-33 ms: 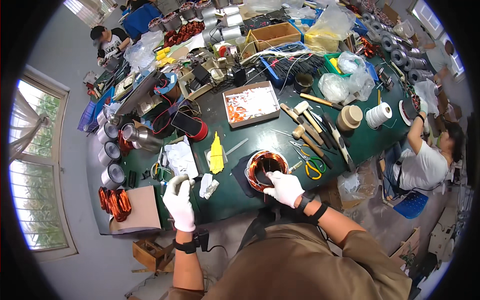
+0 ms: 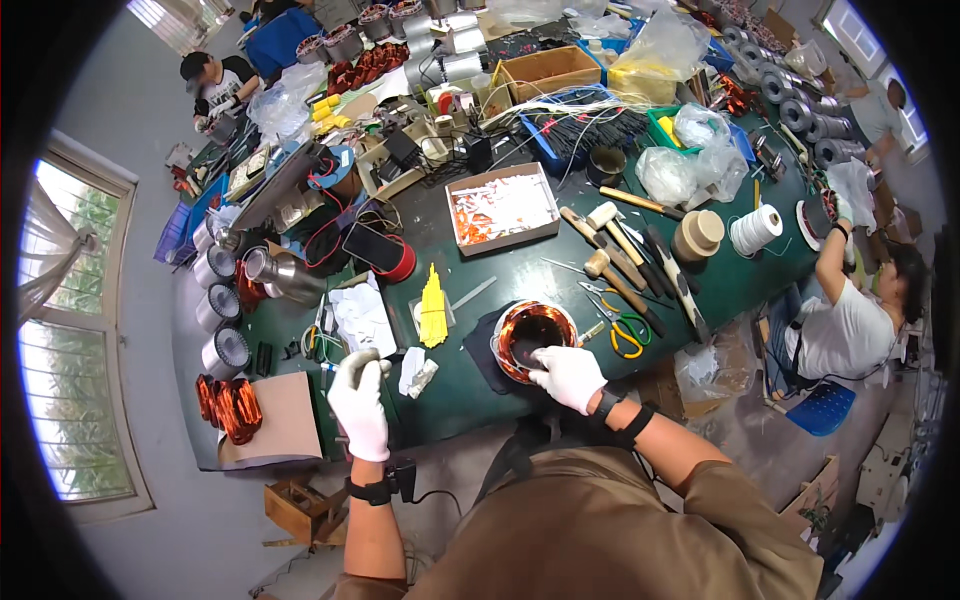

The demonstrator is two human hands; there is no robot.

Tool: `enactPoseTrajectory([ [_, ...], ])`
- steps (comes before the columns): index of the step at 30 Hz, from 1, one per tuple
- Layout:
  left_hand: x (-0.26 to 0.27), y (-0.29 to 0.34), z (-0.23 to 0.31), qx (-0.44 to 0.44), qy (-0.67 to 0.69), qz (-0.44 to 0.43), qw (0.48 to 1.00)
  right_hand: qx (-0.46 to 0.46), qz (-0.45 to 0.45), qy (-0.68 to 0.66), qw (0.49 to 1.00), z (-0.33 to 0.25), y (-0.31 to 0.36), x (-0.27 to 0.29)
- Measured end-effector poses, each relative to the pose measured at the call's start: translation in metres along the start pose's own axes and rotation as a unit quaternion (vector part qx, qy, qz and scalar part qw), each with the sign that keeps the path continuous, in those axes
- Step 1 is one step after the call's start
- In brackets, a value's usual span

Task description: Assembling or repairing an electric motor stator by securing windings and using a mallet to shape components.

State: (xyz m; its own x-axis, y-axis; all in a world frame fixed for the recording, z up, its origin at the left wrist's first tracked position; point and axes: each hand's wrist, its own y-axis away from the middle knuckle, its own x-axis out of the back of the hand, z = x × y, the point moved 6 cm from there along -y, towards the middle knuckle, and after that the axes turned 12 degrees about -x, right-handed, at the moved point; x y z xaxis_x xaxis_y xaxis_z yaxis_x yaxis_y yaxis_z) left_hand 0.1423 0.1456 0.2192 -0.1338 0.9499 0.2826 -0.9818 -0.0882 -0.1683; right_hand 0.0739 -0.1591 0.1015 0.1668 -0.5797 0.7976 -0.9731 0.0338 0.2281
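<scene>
A motor stator with copper windings stands near the front edge of the green table, on a dark cloth. My right hand, in a white glove, rests at its near right rim, fingertips bent over into the opening. Those fingertips are partly hidden. Off to the left, my gloved left hand is raised with curled fingers; whatever they may hold is hidden. Crumpled white paper and a stack of yellow strips lie between the hands. White paper pieces sit beyond my left hand.
Right of the stator are green-and-orange-handled scissors, pliers and several mallets. A carton of white and orange pieces stands behind. Copper coils lie on cardboard at left. A co-worker sits at right.
My right hand has shifted slightly, its fingertips drawn back a little from the middle of the stator's opening. My left hand has barely moved.
</scene>
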Motion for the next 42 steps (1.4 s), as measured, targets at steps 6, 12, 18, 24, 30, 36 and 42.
enactPoseTrajectory([
  [6,-0.088,0.039,-0.055,-0.118,-0.116,-0.285,0.944,-0.205,-0.028,-0.534,0.820,0.017,0.008,0.028],
  [12,-0.211,0.035,-0.006,-0.272,-0.253,-0.398,0.839,-0.179,0.073,-0.571,0.798,0.015,0.040,0.122],
  [18,-0.220,0.001,-0.033,-0.176,-0.167,-0.339,0.909,-0.191,0.074,-0.566,0.799,0.041,0.065,0.125],
  [24,-0.149,-0.037,-0.002,-0.071,0.084,-0.171,0.979,-0.181,0.127,-0.481,0.848,0.070,0.073,0.078],
  [30,-0.030,-0.068,0.061,-0.199,0.009,0.048,0.979,-0.204,0.192,-0.504,0.817,0.089,0.068,0.077],
  [36,0.000,-0.062,0.029,-0.080,-0.029,-0.017,0.996,-0.313,0.309,-0.659,0.611,0.155,0.070,0.069],
  [42,-0.130,0.043,-0.040,-0.182,-0.125,-0.352,0.909,-0.068,0.013,-0.146,0.987,0.071,0.026,0.041],
])
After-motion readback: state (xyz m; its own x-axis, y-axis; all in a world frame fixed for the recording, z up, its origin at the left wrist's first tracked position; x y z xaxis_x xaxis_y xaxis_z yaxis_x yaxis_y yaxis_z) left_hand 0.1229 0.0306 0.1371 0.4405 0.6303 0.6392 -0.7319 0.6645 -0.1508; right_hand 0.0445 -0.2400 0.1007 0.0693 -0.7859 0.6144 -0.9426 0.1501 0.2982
